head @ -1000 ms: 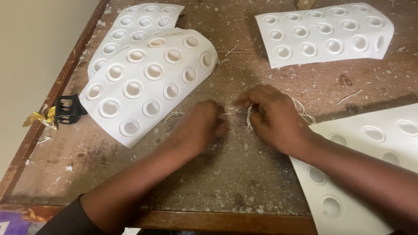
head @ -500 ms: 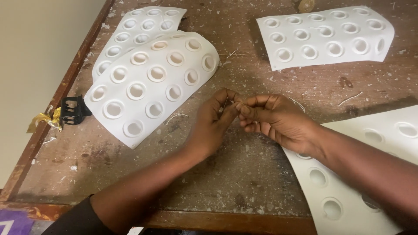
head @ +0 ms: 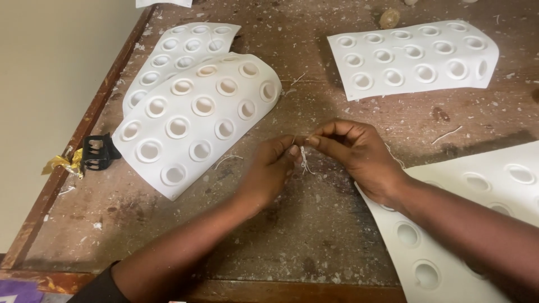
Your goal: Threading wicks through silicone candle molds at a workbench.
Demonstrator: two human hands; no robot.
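- Left hand (head: 270,171) and right hand (head: 359,152): fingertips meet, both pinching one thin pale thread (head: 304,160).
- White holed sheet (head: 196,120) lies left of left hand; another (head: 449,224) under right wrist.

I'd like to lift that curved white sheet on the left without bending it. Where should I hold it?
Probably the near corner of the curved sheet, coming from the table's front edge: that corner lies bare, while the far end overlaps the flat sheet behind.

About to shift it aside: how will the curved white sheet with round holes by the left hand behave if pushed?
The curved white sheet arches off the table, so it likely flexes and springs back. It looks thin and light, and would probably slide easily. It overlaps a second sheet, which may get dragged along.
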